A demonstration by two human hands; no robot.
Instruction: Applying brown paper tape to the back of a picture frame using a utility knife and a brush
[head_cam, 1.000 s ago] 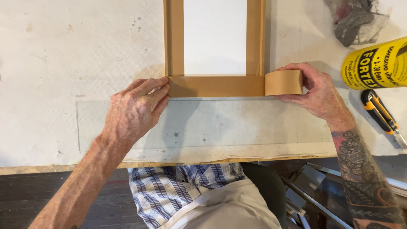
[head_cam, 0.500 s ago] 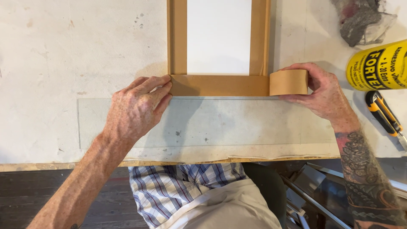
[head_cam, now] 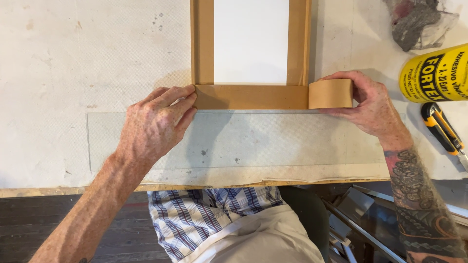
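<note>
A roll of brown tape (head_cam: 331,93) is held in the right hand (head_cam: 373,104), the fingers curled around it from the right side. The roll stands on edge at the lower right corner of a picture frame (head_cam: 251,96), and a strip of tape is seen laid along the frame's bottom rail. The left hand (head_cam: 155,124) is pressed flat, fingers close together and extended, with the fingertips (head_cam: 187,97) touching the lower left corner of the frame where the strip ends; nothing is gripped by it. The frame lies at the far middle of the worktop (head_cam: 73,63), with a white panel (head_cam: 251,41) inside it. A clear sheet of glass (head_cam: 273,141) is spread just below the frame, near the worktop's front edge, partly under both hands. Toward the right edge of the worktop, a yellow can (head_cam: 436,73) is seen lying on its side, a yellow and black utility knife (head_cam: 441,127) just below it, and a crumpled grey rag (head_cam: 419,22) in the far right corner.
</note>
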